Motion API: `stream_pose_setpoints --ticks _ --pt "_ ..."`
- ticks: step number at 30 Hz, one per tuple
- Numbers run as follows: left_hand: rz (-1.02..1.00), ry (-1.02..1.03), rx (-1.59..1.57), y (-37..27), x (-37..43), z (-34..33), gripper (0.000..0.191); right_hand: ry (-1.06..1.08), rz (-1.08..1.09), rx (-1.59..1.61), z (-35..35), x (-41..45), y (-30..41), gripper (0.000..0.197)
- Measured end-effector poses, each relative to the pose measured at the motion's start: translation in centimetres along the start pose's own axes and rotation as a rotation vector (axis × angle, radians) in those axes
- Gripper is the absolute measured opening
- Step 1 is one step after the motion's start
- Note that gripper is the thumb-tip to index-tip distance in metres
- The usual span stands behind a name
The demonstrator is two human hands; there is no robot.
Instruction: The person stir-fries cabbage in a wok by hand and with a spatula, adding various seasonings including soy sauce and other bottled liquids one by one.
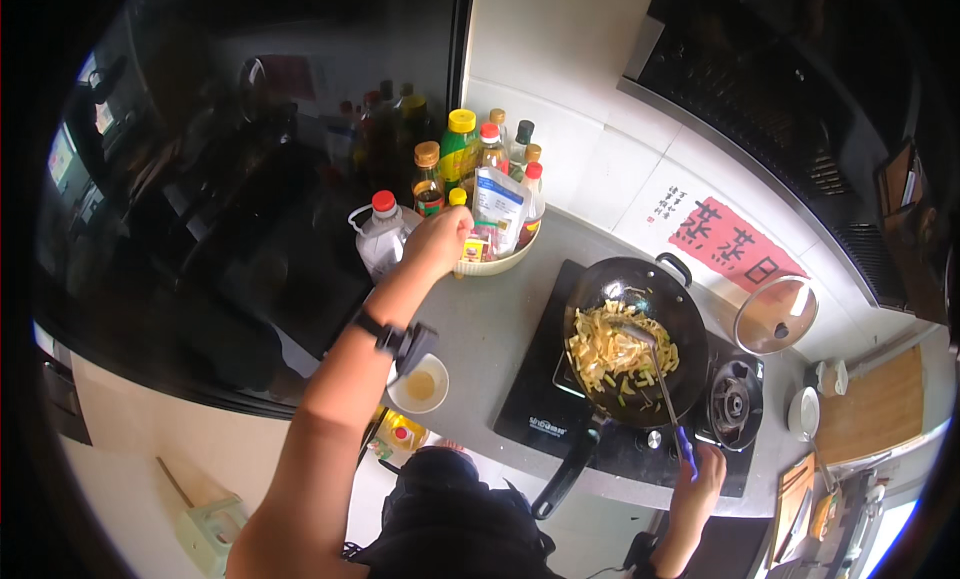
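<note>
My left hand (444, 237) reaches over the near rim of a pale round basket (499, 266) packed with condiment bottles and packets. Its fingers are curled beside a small yellow-capped bottle (457, 197) and a white-and-blue pouch (497, 204); whether they grip anything is hidden. The purple handle of a metal spatula (661, 380) rests in my right hand (697, 485). Its head lies in a black wok (690, 354), against stir-fried food (615, 346), pale strips with green pieces. The wok sits on the left burner of a black gas cooktop (525, 399).
Left of the cooktop is a white bowl (418, 384) with a little yellowish content. A red-capped plastic jug (381, 237) stands beside the basket. A glass lid (776, 316) leans on the wall behind the bare right burner (735, 402). The wok's long handle (566, 470) juts over the counter's front edge.
</note>
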State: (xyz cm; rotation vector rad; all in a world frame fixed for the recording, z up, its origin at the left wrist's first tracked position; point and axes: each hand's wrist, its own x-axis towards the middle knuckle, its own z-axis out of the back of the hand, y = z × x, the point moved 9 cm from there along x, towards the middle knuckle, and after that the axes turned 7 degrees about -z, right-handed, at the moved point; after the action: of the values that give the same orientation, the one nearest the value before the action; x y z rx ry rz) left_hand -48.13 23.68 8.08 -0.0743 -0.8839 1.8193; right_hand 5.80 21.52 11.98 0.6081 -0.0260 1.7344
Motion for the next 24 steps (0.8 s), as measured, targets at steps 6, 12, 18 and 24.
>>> stream_pose_setpoints --ticks 6,12,18,24 --pt "-0.095 0.26 0.355 0.2 5.9 -4.2 0.019 0.04 -0.372 0.124 3.6 -3.2 0.6 0.015" --pt "-0.43 0.285 0.375 -2.3 2.6 -5.6 0.027 0.051 -0.372 0.128 3.7 -4.4 3.4 0.013" --pt "-0.564 0.075 0.372 -2.0 1.9 -3.6 0.018 0.05 -0.299 0.35 1.1 -3.7 4.6 0.022" --pt "-0.864 -0.095 0.068 -14.8 -2.4 4.1 0.005 0.137 -0.121 0.394 0.7 0.4 11.3 0.039"
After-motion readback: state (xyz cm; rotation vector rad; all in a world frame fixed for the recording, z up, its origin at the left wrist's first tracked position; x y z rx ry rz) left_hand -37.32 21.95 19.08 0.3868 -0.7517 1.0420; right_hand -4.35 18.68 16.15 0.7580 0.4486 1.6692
